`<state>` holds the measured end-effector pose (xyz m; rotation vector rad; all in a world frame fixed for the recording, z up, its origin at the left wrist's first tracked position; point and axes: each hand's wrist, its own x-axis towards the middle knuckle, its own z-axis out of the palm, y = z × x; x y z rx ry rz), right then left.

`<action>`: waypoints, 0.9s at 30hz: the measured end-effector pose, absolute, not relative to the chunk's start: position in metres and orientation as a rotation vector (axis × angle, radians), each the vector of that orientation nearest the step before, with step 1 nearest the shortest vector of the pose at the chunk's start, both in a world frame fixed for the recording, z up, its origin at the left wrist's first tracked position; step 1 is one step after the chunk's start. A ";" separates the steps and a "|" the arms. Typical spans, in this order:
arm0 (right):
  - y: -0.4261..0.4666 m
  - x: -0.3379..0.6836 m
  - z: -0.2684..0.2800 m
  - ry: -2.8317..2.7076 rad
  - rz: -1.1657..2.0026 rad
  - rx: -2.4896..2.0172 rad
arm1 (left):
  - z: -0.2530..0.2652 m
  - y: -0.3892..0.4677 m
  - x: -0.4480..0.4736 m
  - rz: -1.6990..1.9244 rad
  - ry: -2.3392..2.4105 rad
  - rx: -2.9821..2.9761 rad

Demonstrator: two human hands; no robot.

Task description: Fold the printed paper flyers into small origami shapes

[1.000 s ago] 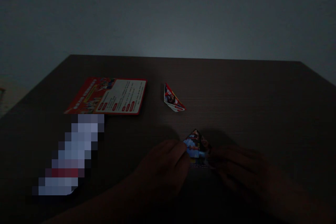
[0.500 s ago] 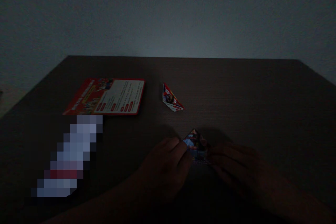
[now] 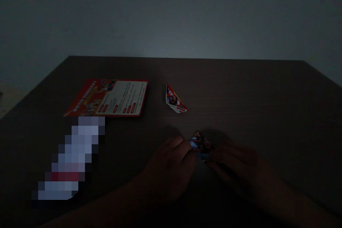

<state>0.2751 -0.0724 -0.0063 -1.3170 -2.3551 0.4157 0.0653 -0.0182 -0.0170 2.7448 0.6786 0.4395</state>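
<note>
A small folded piece of printed paper [image 3: 200, 146] lies low in the middle of the head view, its pointed top facing away from me. My left hand [image 3: 176, 165] is closed on its left side, fingers curled. From the right, my right hand [image 3: 235, 164] grips the other edge between thumb and fingers. Both hands cover parts of the paper, and the dim light hides their fingertips. Farther back, apart from both hands, rests another folded paper piece [image 3: 175, 100], red, white and dark, shaped roughly like a triangle.
A red and white printed booklet or card stack [image 3: 121, 98] lies to the left. In front of it is a long pale item [image 3: 72, 156], blurred into blocks. All rest on a dark wooden table [image 3: 240, 92] whose far edge meets a grey wall [image 3: 171, 14].
My right hand has shifted slightly left and up, closer to my left hand. Less of the held paper shows between them. The other things have stayed in place.
</note>
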 end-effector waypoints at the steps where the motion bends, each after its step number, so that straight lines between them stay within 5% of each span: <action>1: -0.072 0.274 -0.007 -2.334 0.424 -1.320 | -0.017 -0.018 0.066 0.449 0.681 2.729; 27: -0.066 0.261 -0.015 -1.888 0.781 -1.508 | -0.011 -0.024 0.077 0.491 0.962 2.143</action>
